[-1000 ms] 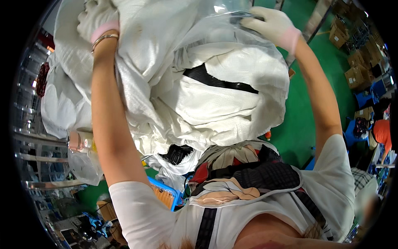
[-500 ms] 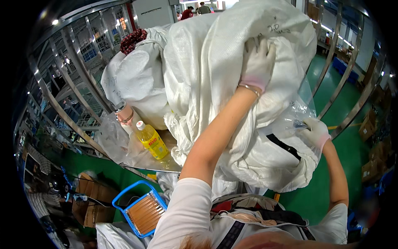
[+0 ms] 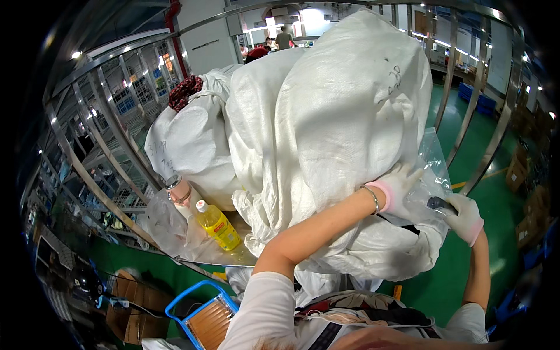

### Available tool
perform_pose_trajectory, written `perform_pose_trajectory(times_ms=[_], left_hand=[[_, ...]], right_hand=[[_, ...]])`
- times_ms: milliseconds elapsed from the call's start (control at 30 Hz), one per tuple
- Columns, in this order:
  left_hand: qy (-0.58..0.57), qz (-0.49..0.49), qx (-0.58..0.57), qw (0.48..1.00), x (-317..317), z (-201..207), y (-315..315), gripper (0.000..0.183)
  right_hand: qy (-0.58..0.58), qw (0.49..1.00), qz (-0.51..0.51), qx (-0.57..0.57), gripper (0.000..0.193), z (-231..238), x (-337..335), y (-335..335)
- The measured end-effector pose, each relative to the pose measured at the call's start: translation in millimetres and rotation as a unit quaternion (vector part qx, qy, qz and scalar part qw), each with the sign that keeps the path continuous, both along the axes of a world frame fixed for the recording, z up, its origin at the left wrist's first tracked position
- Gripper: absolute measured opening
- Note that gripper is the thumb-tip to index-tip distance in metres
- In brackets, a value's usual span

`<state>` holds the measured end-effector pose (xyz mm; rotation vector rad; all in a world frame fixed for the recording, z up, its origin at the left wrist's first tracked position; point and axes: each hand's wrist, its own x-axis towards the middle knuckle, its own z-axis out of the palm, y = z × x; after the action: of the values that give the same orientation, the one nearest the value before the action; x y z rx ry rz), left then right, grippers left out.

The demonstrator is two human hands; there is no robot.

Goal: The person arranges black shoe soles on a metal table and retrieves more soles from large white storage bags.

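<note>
A large white woven sack [image 3: 344,116] bulges in front of me, its loose folds spilling toward my body. My left hand [image 3: 399,189], in a white glove with a pink cuff, lies at the sack's lower right with fingers spread. It is beside a clear plastic bag [image 3: 431,160]. My right hand [image 3: 465,219], gloved too, is closed at the right edge on a small dark object [image 3: 441,205] against the clear plastic. I cannot make out what kind of object it is. A black strip under my left wrist is mostly covered.
A yellow drink bottle [image 3: 219,226] and a pink tumbler [image 3: 182,192] stand at the left on a metal surface. Behind them is another white sack [image 3: 192,131]. Metal cage bars [image 3: 501,116] rise on both sides. A blue-framed basket or cart [image 3: 204,318] is below left. People [image 3: 284,39] are far off.
My left hand has come down from the upper sack to the clear plastic near my right hand. The sack's top now stands up more fully. My right hand has lowered slightly.
</note>
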<state>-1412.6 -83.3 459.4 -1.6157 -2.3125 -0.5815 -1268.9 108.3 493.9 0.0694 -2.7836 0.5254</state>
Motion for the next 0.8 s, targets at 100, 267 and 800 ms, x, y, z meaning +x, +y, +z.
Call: perform_pose_trajectory(times_ms=[100,267,800], left_hand=[[-0.092,-0.024,-0.033,0.995,-16,-26,17,0.086],[-0.182,-0.101,-0.043,0.977,-55,-86,57,0.054],[-0.329,-0.119,0.240,0.906,63,2,22,0.067]], right_hand=[[-0.016,0.998,-0.020,-0.048,0.023,-12,5,4],[0.052,0.998,-0.031,-0.030,0.033,-46,-3,10],[0.286,0.917,0.005,-0.278,0.065,-63,-27,1]])
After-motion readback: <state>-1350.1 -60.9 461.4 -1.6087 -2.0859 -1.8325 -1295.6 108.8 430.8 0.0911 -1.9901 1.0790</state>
